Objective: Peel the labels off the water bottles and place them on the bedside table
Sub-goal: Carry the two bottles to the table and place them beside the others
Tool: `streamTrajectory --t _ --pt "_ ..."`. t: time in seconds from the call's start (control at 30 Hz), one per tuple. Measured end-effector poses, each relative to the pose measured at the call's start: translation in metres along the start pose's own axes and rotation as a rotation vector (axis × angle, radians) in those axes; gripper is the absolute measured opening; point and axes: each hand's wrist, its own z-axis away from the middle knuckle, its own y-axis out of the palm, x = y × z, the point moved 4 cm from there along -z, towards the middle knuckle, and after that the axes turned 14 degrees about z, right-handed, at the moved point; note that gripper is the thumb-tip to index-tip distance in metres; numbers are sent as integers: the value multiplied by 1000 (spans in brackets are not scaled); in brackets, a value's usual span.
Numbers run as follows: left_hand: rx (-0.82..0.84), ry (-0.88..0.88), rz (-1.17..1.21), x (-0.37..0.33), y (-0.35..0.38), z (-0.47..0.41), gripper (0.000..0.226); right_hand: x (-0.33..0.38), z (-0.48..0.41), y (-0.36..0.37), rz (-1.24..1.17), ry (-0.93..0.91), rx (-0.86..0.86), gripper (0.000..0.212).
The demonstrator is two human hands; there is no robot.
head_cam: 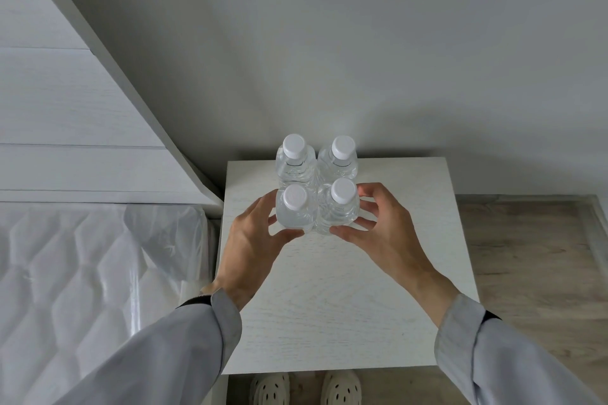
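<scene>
Four clear plastic water bottles with white screw caps stand upright in a tight two-by-two cluster on the white wood-grain bedside table (345, 299), their bodies touching one another and showing no labels. The near-left bottle (295, 210) sits directly against the fingers of the left hand (253, 246), which curves around its outer side with the thumb (289, 235) pressed low on the front and the fingers spread behind. The near-right bottle (340, 205) is flanked in the same manner by the right hand (385, 233), thumb (345, 232) at the front base and fingers arched around the far side, some of them lifted clear of the plastic. Both hands are thus partly closed in a loose cupping grip about the front pair; whether they bear any weight cannot be determined, as the bottle bases are hidden. Beyond the fingertips stand the far-left bottle (294, 156) and the far-right bottle (339, 156), untouched by either hand and close to the table's rear edge against the pale grey wall (329, 43). Both forearms wear light grey sleeves (184, 348) with a dark band showing at each cuff. To the outside of the left hand lies a quilted white mattress in clear plastic wrap (82, 273) below a white panelled headboard (49, 92). Outside the right hand is light wood-look flooring (533, 256). Below the wrists, past the table's near edge, a pair of cream perforated clogs (306, 388) is visible.
</scene>
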Motion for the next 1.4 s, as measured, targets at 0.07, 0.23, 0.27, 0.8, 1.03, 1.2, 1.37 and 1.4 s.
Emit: streamTrajectory --t 0.07,0.23,0.27,0.8,1.03,1.2,1.37,1.4 --pt "-2 -7 17 0 1 2 67 0 0 0 -6 5 2 65" --pt "3 -25 0 -1 0 1 71 2 0 -2 -8 6 21 65" --pt "6 -27 -7 -2 -1 1 71 2 -1 -3 -8 4 24 64" --pt "20 -31 -39 -11 2 4 71 3 -1 -3 47 -23 10 67" --pt "-1 -82 76 0 3 3 65 3 5 -5 59 -43 -11 62" --pt "15 -51 57 5 1 2 65 0 6 -3 62 -46 -19 65" --pt "64 -46 37 4 -1 0 68 0 5 -3 84 -45 5 65" --pt "70 -45 23 3 -1 0 69 0 5 -4 91 -41 6 66"
